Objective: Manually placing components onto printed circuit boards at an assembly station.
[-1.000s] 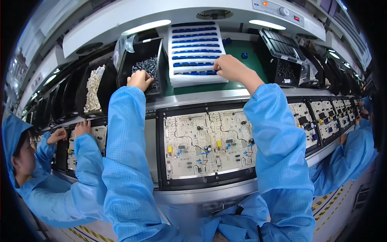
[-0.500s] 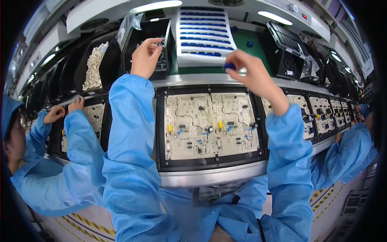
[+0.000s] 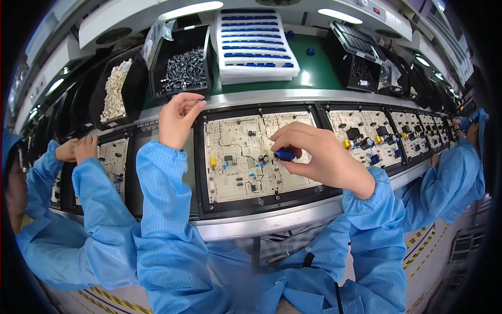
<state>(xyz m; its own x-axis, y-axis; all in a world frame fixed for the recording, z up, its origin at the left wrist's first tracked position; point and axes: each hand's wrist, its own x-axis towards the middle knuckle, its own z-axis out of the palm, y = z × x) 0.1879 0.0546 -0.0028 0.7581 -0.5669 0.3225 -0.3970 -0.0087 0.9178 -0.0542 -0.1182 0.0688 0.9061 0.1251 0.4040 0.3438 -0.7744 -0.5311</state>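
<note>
A pale circuit board point(image 3: 235, 167) lies in a black frame on the line in front of me. My right hand point(image 3: 324, 159) hovers over the board's right half and pinches a small blue component point(image 3: 285, 154) between thumb and fingertips. My left hand point(image 3: 177, 119) is raised over the frame's upper left corner, just below a black bin of small dark parts point(image 3: 185, 68). Its fingers are curled together, and anything inside them is hidden.
A white foam tray with rows of blue parts point(image 3: 256, 47) stands behind the board, beside a bin of whitish parts point(image 3: 115, 91) and a black bin point(image 3: 361, 57). More boards point(image 3: 366, 136) run to the right. People in blue coats work at my left point(image 3: 78, 152) and right point(image 3: 455, 162).
Both hands came back from the bins and tray toward me. The right hand, with the blue component, dropped over the board. The left hand left the bin of dark parts.
</note>
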